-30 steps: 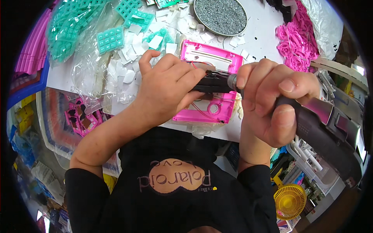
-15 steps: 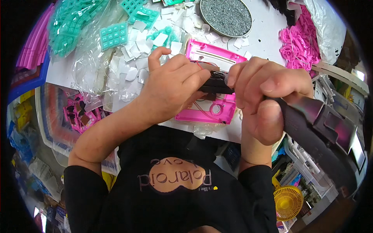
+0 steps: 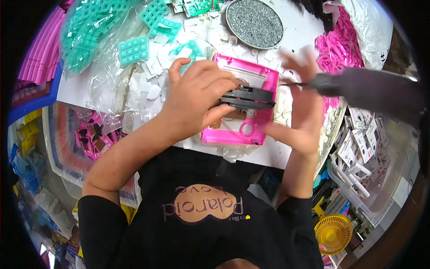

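Observation:
My left hand (image 3: 197,96) grips a black plastic part (image 3: 248,97) between thumb and fingers. That part lies across an open pink plastic casing (image 3: 251,136), with thin wires and a brown piece around it. Blurred by motion, my right hand (image 3: 307,116) is just right of the casing with thumb and fingers apart. A dark electric screwdriver (image 3: 367,87) hangs in front of that hand, its bit pointing left toward the casing; it looks out of the fingers' grip.
A round dish of small screws (image 3: 255,22) stands behind the casing. Teal keypads (image 3: 133,50) and white scraps (image 3: 154,92) cover the table's left. Pink loops (image 3: 336,49) are piled at the far right. A clear bin of white parts (image 3: 363,148) and a yellow fan (image 3: 333,233) sit lower right.
My right hand has let go of the screwdriver and opened. The screwdriver has swung up, away from the black part. My left hand keeps its hold, and more of the casing shows.

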The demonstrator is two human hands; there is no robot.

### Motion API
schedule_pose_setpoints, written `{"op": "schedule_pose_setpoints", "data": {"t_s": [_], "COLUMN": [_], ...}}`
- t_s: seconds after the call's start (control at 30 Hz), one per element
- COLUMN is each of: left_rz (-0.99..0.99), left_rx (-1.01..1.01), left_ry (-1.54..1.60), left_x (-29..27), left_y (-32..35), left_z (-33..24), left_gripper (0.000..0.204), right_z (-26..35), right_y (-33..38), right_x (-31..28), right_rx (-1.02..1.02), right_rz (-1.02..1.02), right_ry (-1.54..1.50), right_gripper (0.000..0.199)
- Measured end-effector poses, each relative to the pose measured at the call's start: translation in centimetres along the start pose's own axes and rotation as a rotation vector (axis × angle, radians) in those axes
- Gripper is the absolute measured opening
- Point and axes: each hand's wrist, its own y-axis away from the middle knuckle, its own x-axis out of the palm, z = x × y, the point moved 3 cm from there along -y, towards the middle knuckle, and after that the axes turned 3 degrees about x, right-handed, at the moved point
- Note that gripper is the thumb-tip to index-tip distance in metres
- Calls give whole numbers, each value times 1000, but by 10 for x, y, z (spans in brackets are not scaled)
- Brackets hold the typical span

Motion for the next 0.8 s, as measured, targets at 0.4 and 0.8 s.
{"op": "schedule_pose_setpoints", "data": {"t_s": [0.4, 0.8], "left_rz": [-135, 26], "left_rx": [-51, -51], "left_ry": [32, -156], "left_x": [-1, 5], "left_y": [-3, -11], "left_z": [-5, -15], "left_gripper": [67, 64], "right_z": [-21, -13], "right_y": [-24, -29], "right_x": [-4, -16], "right_rx": [466, -17], "right_rz": [134, 265], "right_ry": [322, 687], "right_gripper": [39, 44]}}
